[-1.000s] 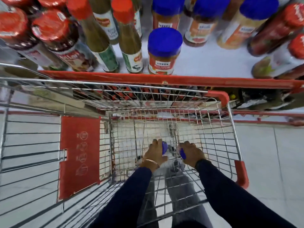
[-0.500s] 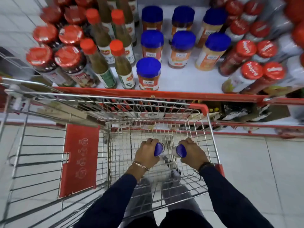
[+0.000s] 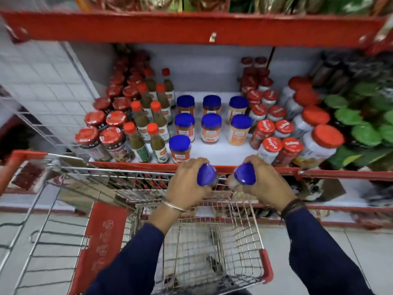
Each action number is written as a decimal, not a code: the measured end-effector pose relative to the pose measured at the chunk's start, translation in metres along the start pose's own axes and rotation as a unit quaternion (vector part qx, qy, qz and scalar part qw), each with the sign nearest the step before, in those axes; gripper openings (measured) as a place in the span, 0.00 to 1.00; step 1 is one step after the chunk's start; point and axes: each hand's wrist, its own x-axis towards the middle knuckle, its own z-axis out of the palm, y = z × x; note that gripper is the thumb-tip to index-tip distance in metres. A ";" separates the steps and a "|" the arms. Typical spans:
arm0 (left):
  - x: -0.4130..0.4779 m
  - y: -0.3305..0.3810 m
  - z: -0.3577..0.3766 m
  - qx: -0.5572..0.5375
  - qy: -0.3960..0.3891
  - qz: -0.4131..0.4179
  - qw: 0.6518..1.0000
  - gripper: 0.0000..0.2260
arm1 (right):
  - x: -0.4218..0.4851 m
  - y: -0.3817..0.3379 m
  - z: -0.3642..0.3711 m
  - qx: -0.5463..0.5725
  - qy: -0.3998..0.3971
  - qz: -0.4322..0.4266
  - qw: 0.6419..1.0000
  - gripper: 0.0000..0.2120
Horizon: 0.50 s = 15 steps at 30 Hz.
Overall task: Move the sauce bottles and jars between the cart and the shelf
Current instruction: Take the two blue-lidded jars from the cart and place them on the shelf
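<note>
We reach both sleeved arms forward, left grip (image 3: 187, 184) and right grip (image 3: 265, 182) each closed, knuckles up, wrists level.

Person, head view, both forearms shown.

Long dark navy fabric sleeves (image 3: 136, 258) are worn on both arms, ended short of the wrists, well behind the fingers.

Left hand (image 3: 187, 184): a thin silver-coloured metal bangle (image 3: 173, 205) is worn at the wrist, between the sleeve cuff and the fingers (image 3: 191, 163).

Right hand (image 3: 268, 184): a dark, layered wristband (image 3: 292, 206) is worn at the wrist, just ahead of the right cuff; its material is blurred.

No rings can be made out on the fingers.
</note>
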 end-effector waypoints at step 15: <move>0.115 0.011 0.012 0.027 -0.049 -0.014 0.998 0.23 | 0.105 0.023 -0.009 -0.002 -0.001 -0.041 0.999 0.23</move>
